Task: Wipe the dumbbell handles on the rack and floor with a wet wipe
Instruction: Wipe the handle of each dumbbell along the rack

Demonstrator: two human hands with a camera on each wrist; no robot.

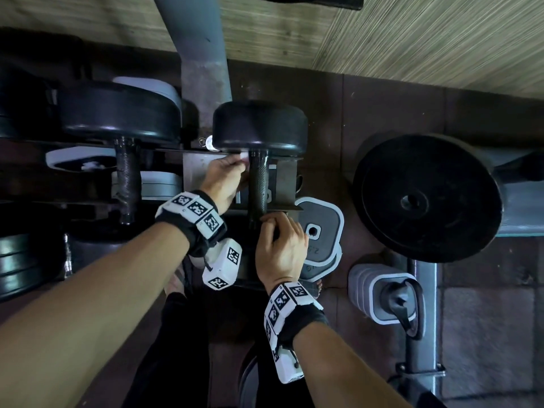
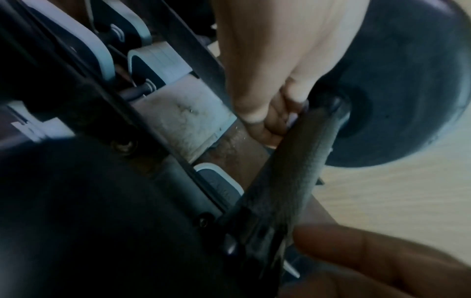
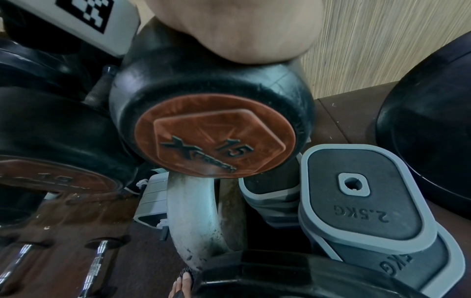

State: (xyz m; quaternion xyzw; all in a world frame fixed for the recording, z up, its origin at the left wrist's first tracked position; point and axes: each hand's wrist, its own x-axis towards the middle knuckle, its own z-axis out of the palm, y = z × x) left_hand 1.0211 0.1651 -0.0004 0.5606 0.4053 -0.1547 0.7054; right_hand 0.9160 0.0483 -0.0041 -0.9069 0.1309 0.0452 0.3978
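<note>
A black 15 dumbbell lies on the rack (image 1: 287, 178), its knurled handle (image 1: 259, 184) running away from me. My left hand (image 1: 226, 179) pinches a white wet wipe (image 1: 245, 158) against the left side of the handle's far end, just under the far head (image 1: 259, 128). In the left wrist view the fingers (image 2: 267, 121) curl beside the handle (image 2: 298, 161). My right hand (image 1: 279, 245) grips the near head, whose red cap (image 3: 214, 139) shows in the right wrist view below the palm (image 3: 242, 30).
A second dumbbell (image 1: 126, 178) sits on the rack to the left. Grey-rimmed 2.5 kg plates (image 1: 319, 231) lean just right of the rack, a large black plate (image 1: 426, 198) farther right. A grey post (image 1: 203, 54) rises behind. My sandalled foot (image 3: 182, 286) is below.
</note>
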